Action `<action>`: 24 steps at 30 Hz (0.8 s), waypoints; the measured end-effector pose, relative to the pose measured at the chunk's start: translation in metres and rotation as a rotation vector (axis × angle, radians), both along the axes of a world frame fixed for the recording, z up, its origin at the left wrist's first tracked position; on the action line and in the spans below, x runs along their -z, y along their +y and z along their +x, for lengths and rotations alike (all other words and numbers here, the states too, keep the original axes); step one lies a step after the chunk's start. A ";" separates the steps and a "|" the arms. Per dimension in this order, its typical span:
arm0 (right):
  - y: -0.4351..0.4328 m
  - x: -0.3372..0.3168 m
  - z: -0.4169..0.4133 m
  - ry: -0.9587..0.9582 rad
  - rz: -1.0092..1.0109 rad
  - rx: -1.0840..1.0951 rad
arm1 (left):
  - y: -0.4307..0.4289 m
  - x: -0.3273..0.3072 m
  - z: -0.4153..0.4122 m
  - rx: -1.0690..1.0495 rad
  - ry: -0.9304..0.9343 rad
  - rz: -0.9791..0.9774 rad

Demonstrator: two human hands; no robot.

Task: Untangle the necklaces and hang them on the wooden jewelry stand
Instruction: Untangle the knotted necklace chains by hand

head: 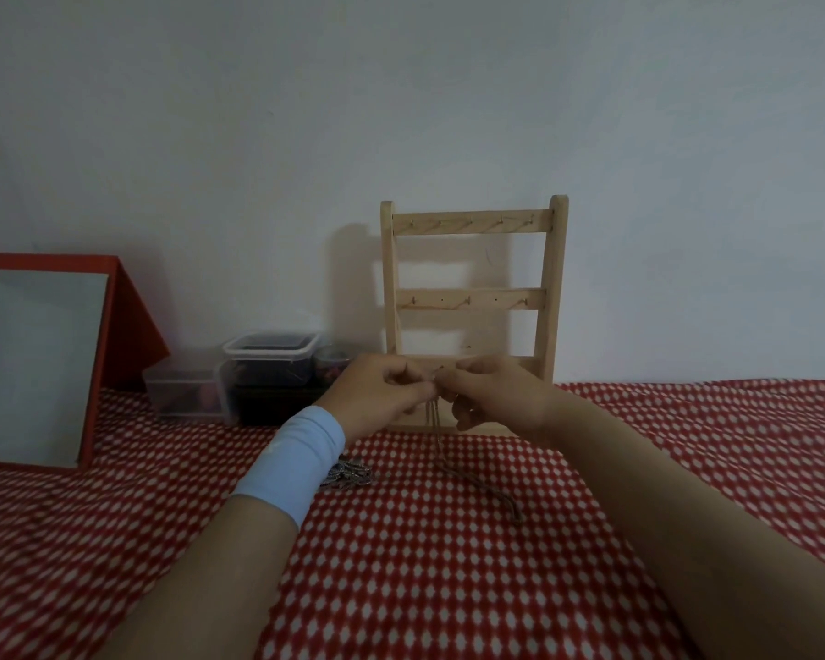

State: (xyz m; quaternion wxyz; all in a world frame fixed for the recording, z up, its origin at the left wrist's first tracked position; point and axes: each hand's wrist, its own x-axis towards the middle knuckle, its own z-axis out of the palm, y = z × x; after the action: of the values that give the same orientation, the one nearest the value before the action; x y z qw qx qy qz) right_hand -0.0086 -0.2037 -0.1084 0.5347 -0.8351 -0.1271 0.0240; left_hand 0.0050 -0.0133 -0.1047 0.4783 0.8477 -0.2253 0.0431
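A wooden jewelry stand [473,297] with three hooked bars leans against the wall; its hooks look bare. In front of its lowest bar my left hand [382,397] and my right hand [496,397] meet, each pinching the top of a thin brownish necklace [453,469]. The chain hangs down from my fingers and trails right across the red patterned cloth [448,564]. A small silvery heap of chains [348,474] lies on the cloth, partly hidden behind my left wrist, which wears a light blue band.
A red-framed mirror [44,364] leans at the left. Clear plastic boxes [272,369] with dark contents stand between the mirror and the stand, against the wall.
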 end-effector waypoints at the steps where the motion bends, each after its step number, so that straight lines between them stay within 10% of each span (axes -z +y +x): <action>1: 0.002 0.000 -0.001 0.008 -0.023 -0.021 | 0.000 -0.001 -0.001 0.008 -0.003 0.018; 16: 0.006 -0.019 -0.012 -0.407 -0.861 0.297 | -0.011 0.006 -0.005 -0.013 0.044 -0.003; 24: 0.012 -0.011 -0.012 -0.390 -0.725 0.379 | -0.012 0.012 -0.002 -0.163 -0.135 0.129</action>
State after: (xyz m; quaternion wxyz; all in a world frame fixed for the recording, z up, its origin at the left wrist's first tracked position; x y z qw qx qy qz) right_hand -0.0203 -0.1916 -0.0971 0.1687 -0.9658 -0.0537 -0.1892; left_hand 0.0026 -0.0248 -0.1164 0.4016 0.8873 -0.1896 0.1240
